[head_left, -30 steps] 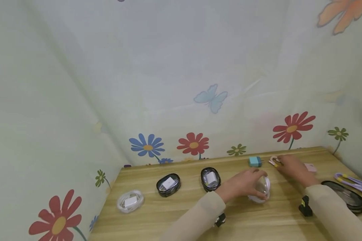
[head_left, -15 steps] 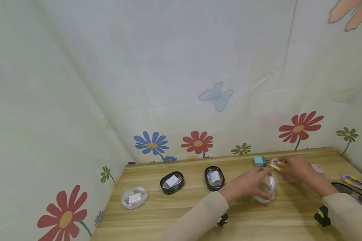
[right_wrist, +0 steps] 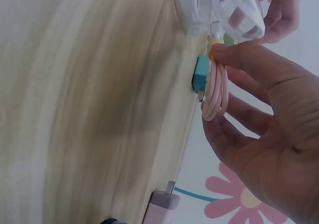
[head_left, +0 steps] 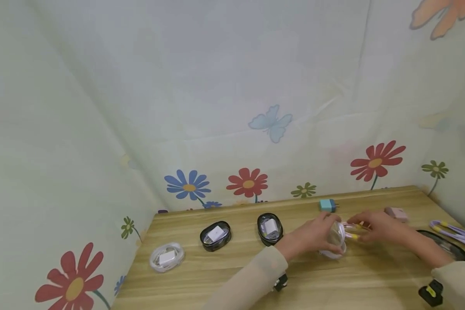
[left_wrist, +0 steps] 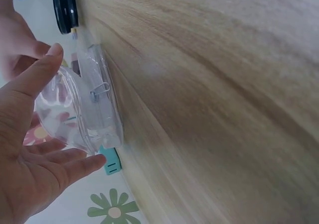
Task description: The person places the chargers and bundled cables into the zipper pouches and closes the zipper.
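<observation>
My left hand (head_left: 313, 234) grips the raised lid of a clear plastic case (left_wrist: 99, 102), thumb on one side and fingers on the other. The case's base lies on the wooden table. My right hand (head_left: 383, 228) pinches a coiled pink charging cable (right_wrist: 217, 87) by its yellow tie, between thumb and fingers. In the right wrist view, the cable's plug end points at the gap of the case, close to the lid's edge. A teal plug adapter (head_left: 327, 205) stands just behind the case.
To the left sit two black-rimmed cases (head_left: 215, 235) with white adapters and coiled cables inside, plus a clear case (head_left: 167, 257) packed likewise. At right are a pink adapter (head_left: 397, 214), a lilac cable (head_left: 454, 233) and a black-edged case (head_left: 459, 252). A flowered curtain (head_left: 217, 129) backs the table.
My right hand has lifted the pink cable from the table's back and brought it toward me and leftward to the case. My left hand has kept its grip on the lid.
</observation>
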`<state>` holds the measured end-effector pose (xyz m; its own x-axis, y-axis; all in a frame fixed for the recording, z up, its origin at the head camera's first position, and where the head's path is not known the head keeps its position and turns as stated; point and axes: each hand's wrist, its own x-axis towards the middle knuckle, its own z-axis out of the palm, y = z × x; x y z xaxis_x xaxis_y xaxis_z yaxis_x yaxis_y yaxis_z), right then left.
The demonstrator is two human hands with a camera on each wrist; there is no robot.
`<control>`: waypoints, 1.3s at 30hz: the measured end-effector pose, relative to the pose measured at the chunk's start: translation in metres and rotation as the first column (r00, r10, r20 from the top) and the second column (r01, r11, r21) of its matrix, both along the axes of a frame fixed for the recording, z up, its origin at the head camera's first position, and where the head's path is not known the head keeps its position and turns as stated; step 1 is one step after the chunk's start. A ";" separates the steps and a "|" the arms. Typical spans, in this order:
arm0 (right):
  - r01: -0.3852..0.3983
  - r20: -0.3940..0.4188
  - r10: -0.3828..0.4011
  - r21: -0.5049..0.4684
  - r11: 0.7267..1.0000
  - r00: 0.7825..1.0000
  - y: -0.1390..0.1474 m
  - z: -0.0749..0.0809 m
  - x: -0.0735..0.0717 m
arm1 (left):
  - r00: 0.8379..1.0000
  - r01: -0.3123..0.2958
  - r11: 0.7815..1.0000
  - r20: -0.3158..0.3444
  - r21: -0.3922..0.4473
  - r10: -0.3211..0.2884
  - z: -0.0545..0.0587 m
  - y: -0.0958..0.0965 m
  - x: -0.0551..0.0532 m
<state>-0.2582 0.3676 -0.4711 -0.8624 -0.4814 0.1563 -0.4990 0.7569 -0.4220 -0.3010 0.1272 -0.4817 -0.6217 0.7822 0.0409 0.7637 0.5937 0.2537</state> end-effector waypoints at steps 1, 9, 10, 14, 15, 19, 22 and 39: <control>-0.014 0.013 0.015 -0.016 1.000 1.000 -0.001 0.000 0.001 | 1.000 -0.002 1.000 0.002 0.004 0.002 0.000 -0.001 0.000; -0.026 0.094 0.029 -0.028 0.999 0.995 -0.016 0.002 0.010 | 1.000 0.000 1.000 0.001 0.016 0.000 0.001 -0.004 -0.002; -0.017 0.097 0.018 -0.015 1.000 0.995 -0.018 0.002 0.011 | 1.000 0.002 1.000 0.000 0.015 -0.002 0.001 -0.005 -0.002; -0.020 0.078 0.019 0.021 1.000 0.997 -0.022 0.003 0.011 | 1.000 0.006 1.000 0.003 0.017 -0.006 0.002 -0.006 -0.001; -0.028 0.070 0.027 0.020 0.999 0.997 -0.022 0.003 0.012 | 1.000 0.008 1.000 0.002 0.019 -0.008 0.003 -0.006 0.000; -0.081 0.058 0.081 -0.005 0.997 0.995 -0.023 0.005 0.011 | 1.000 0.009 1.000 0.001 0.014 -0.009 0.004 -0.007 0.001; -0.117 0.057 0.117 -0.004 0.993 0.991 -0.025 0.004 0.011 | 1.000 0.009 1.000 0.018 0.010 -0.010 0.004 -0.008 0.002; 0.026 0.057 -0.034 0.145 0.989 0.998 -0.048 0.010 0.004 | 0.998 0.051 0.991 0.030 0.125 -0.055 0.005 -0.027 0.002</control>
